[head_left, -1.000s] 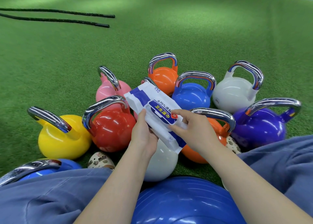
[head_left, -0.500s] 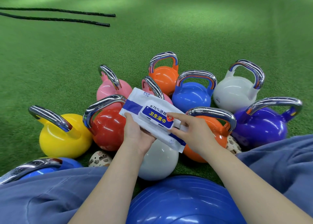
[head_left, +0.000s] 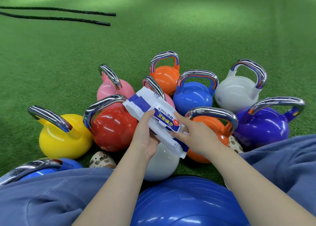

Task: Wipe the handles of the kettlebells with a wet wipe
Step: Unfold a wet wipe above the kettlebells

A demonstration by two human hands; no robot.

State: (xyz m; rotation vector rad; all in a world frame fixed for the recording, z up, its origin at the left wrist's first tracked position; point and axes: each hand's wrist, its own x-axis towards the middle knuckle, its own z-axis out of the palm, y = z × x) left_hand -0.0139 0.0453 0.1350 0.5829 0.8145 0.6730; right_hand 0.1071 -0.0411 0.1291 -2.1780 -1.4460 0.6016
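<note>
Several coloured kettlebells with chrome handles stand clustered on green turf: yellow (head_left: 65, 137), red (head_left: 112, 128), two pink, two orange, blue (head_left: 193, 97), white (head_left: 237, 92) and purple (head_left: 261, 126). Above them I hold a white-and-blue wet wipe pack (head_left: 153, 116). My left hand (head_left: 145, 137) grips the pack from below, thumb on its top. My right hand (head_left: 193, 133) pinches at the blue label flap near the pack's lower end, where a bit of white shows at the fingertips. A white kettlebell (head_left: 162, 162) sits partly hidden under the pack and my hands.
A blue exercise ball (head_left: 188, 203) sits between my knees in blue-grey trousers. Another blue kettlebell (head_left: 39, 167) shows at lower left. Patterned shoes (head_left: 102, 159) rest beside the kettlebells. Two black ropes (head_left: 68, 14) lie far left on the turf. A blue mat corner is top right.
The pack has tilted and shifted slightly in my hands. My right hand's fingers moved down onto the label flap and now pinch at it.
</note>
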